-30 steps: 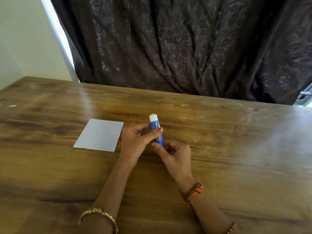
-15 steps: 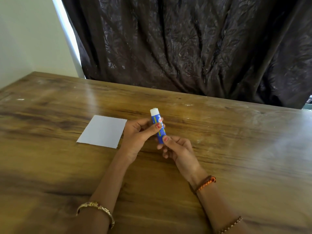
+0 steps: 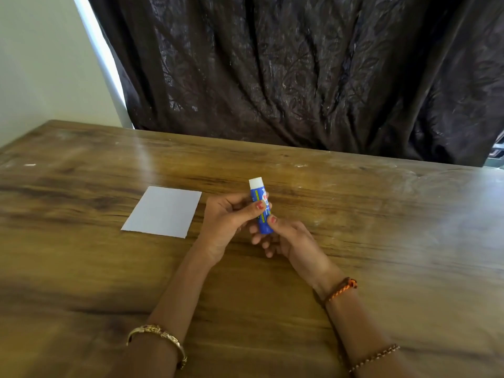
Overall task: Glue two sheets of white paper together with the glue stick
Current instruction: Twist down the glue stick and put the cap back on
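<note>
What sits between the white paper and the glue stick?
Head view: only the left hand, gripping the glue stick; the white paper lies just beside it.

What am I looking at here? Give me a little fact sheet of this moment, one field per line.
Setting: wooden table in front of a dark curtain
Glue stick: blue tube, white cap still on, held roughly upright above the table
Left hand: grips the tube's middle
Right hand: pinches the tube's lower end
Paper: white, lying flat to the left of the hands, untouched; whether it is one sheet or two stacked cannot be told
Progress: no glue applied yet
</note>
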